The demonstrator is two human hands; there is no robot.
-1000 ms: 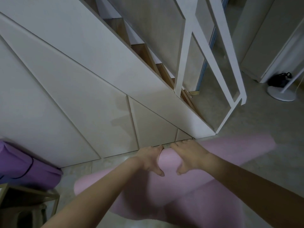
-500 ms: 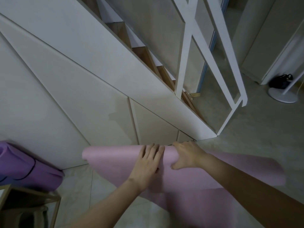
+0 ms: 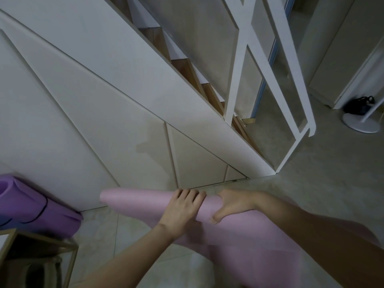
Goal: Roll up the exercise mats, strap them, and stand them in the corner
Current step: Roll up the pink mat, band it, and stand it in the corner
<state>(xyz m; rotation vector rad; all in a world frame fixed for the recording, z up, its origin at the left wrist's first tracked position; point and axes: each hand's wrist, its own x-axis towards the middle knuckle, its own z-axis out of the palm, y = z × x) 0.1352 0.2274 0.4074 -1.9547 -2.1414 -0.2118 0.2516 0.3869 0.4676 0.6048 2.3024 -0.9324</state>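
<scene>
Under-stair panelling (image 3: 116, 125): white, fills the upper left. Position unchanged from half a second ago.

Tiled floor (image 3: 324, 183): pale, lies to the right and below.

Pink mat (image 3: 137, 199): partly rolled, lying across the floor just in front of the foot of the panelling. The rolled part runs from its left end, near the panelling base, rightward under both hands. The loose sheet trails toward the lower right beneath the right forearm. The roll looks narrower and tighter than half a second ago. Its right stretch, plainly seen then, is now mostly covered by the arm. Whether the roll touches the tiles cannot be told.

Purple mat (image 3: 37, 213): fully rolled, lying at the far left against the panelling. A black strap (image 3: 44, 208) goes round it. Same place as before.

White stair railing (image 3: 291, 65): upper right, unchanged.

Wooden frame (image 3: 70, 258): lower left corner, just below the purple mat.

Right hand (image 3: 234, 204): grips the roll with fingers curled over the far side. The thumb is now tucked under the near side; earlier it was not seen there.

Left hand (image 3: 180, 210): lies palm-down over the roll just beside the right hand. Fingers slightly spread, reaching over the top. Half a second ago it lay flatter on the sheet.

Round white stand base (image 3: 360, 123) and black bag (image 3: 358, 104): far right, touching or nearly so.
</scene>
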